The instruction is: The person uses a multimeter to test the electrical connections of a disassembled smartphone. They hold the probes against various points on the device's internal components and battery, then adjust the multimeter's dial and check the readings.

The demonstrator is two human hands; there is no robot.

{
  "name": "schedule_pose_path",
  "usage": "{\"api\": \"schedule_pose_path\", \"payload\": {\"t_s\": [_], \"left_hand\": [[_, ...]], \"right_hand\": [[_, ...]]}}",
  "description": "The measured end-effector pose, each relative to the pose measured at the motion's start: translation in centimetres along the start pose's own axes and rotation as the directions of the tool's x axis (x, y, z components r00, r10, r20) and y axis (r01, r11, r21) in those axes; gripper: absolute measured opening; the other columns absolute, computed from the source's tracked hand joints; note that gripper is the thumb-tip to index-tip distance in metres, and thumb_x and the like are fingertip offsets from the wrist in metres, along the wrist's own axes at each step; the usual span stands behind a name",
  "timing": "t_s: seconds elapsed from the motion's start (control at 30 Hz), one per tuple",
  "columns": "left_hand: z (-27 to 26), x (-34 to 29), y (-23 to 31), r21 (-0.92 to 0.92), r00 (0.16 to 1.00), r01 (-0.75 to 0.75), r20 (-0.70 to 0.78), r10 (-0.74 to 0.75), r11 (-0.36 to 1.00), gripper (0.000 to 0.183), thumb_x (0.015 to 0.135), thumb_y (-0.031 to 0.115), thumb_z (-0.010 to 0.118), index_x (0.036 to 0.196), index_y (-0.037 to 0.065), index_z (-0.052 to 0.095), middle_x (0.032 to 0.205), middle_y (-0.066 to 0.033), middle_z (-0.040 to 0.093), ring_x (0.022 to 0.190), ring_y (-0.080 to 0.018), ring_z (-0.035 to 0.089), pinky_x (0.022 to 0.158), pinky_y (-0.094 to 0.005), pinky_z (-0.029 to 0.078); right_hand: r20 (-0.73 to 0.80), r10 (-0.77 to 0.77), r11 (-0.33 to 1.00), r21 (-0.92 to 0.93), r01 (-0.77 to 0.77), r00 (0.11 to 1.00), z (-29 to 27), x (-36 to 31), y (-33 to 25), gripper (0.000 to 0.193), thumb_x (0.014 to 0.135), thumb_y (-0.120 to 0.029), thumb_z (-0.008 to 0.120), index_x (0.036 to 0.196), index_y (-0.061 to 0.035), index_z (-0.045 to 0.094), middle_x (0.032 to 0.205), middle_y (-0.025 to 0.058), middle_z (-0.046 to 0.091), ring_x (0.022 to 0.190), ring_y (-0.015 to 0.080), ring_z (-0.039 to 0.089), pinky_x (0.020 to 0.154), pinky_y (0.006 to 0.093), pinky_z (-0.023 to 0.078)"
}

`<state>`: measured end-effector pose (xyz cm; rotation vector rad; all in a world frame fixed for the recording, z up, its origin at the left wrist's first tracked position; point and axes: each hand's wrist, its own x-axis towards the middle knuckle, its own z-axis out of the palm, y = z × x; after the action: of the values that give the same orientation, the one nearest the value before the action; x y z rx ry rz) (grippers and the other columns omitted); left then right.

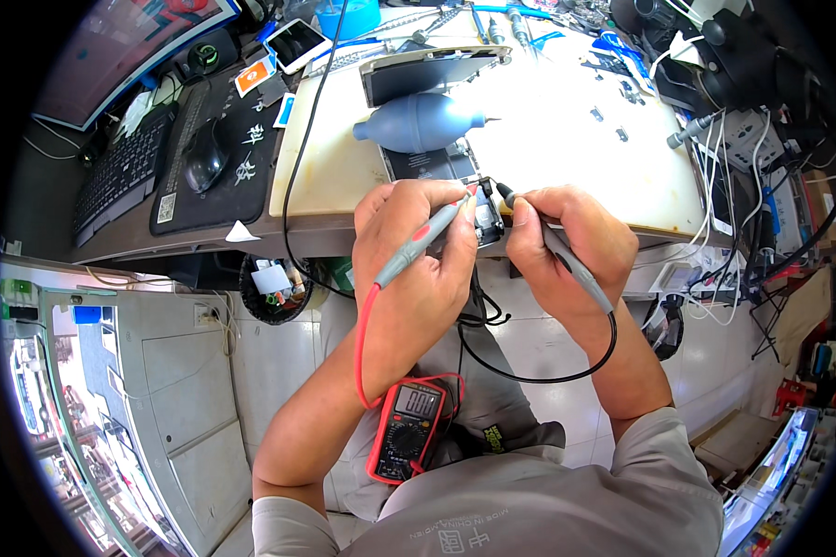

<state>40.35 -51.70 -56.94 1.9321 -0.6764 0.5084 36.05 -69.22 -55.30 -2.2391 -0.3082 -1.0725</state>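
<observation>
My left hand is closed on a grey and red test probe with a red lead. In my right hand is a grey test probe with a black lead. Both tips point in toward the lower end of an opened phone at the bench's front edge; whether they touch it I cannot tell. Across the phone lies a blue rubber air blower, hiding part of it. A lifted screen panel stands behind. The red multimeter rests on my lap, its display lit.
A black mouse and keyboard are to the left. A black cable runs down across the bench. Small parts and tools lie to the right and back. White cables hang at the right edge. A waste bin stands below.
</observation>
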Motion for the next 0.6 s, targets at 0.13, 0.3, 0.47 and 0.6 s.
{"api": "schedule_pose_path", "payload": {"t_s": [0.13,0.3,0.47,0.6], "left_hand": [[0.02,-0.08,0.18,-0.018,1.0,0.025,0.002,-0.025,1.0,0.011,0.101,0.008,0.075,0.11,0.001,0.074,0.104,-0.0103,0.078,0.096,-0.0229,0.071,0.087,-0.0356,0.056],[-0.01,-0.07,0.33,0.005,0.999,0.033,-0.005,-0.033,0.999,0.012,0.102,0.009,0.075,0.11,0.001,0.074,0.104,-0.0101,0.078,0.095,-0.0223,0.07,0.087,-0.0353,0.055],[-0.11,-0.03,0.41,0.02,1.0,0.028,0.005,-0.028,0.999,0.012,0.102,0.01,0.076,0.11,0.001,0.074,0.104,-0.0102,0.077,0.095,-0.0222,0.07,0.087,-0.0351,0.055],[0.0,-0.01,0.39,0.014,1.0,0.025,-0.001,-0.025,1.0,0.012,0.102,0.01,0.076,0.11,0.001,0.074,0.104,-0.0102,0.077,0.094,-0.0219,0.07,0.087,-0.0348,0.055]], "right_hand": [[0.0,0.001,1.0,-0.001,-0.001,1.0,0.01,-0.05,-0.02,0.013,0.083,0.004,0.08,0.091,-0.0027,0.072,0.076,0.0104,0.069,0.061,0.025,0.069,0.056,0.0345,0.054],[-0.005,-0.017,1.0,0.001,0.017,1.0,0.06,0.03,0.0,0.013,0.083,0.004,0.08,0.091,-0.0029,0.072,0.076,0.0105,0.069,0.062,0.0255,0.069,0.056,0.0347,0.054],[-0.011,-0.028,1.0,-0.004,0.028,1.0,0.13,0.05,0.04,0.014,0.082,0.004,0.08,0.09,-0.003,0.071,0.076,0.0107,0.069,0.062,0.0263,0.069,0.057,0.0351,0.054],[-0.011,-0.028,1.0,-0.009,0.028,1.0,0.07,0.06,0.07,0.014,0.082,0.004,0.079,0.09,-0.0031,0.071,0.076,0.0107,0.069,0.062,0.0266,0.068,0.057,0.0355,0.054]]}}
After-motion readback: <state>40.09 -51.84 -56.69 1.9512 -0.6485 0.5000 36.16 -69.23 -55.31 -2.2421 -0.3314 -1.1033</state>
